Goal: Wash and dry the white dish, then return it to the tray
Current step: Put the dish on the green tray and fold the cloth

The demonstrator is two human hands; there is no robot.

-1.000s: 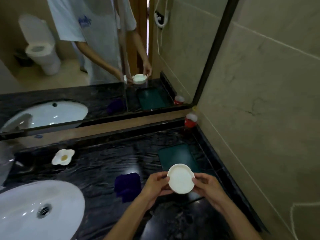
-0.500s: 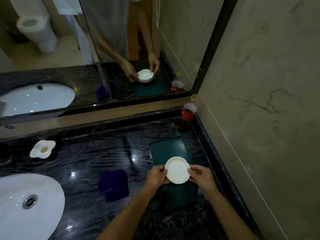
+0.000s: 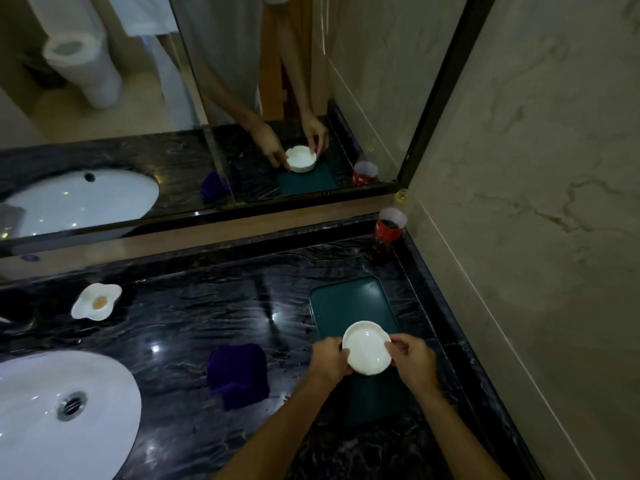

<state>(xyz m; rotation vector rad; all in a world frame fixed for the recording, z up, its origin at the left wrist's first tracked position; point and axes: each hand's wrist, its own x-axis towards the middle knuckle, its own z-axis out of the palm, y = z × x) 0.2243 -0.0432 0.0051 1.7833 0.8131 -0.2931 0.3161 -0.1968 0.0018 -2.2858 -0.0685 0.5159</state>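
Note:
I hold a small round white dish [image 3: 366, 348] with both hands over the middle of the dark green tray [image 3: 349, 303], which lies on the black marble counter near the right wall. My left hand [image 3: 329, 360] grips the dish's left rim and my right hand [image 3: 414, 362] grips its right rim. The dish's hollow faces up and looks empty. Whether its base touches the tray I cannot tell. A folded purple cloth [image 3: 239, 374] lies on the counter to the left of my left hand.
A white basin [image 3: 52, 420] with a metal drain is sunk in the counter at the lower left. A white flower-shaped soap dish [image 3: 97, 301] sits behind it. A red cup [image 3: 388, 233] stands in the back right corner. A mirror runs along the back.
The dish and both hands have moved forward and down, from in front of the tray to over its middle. The view has tilted further down.

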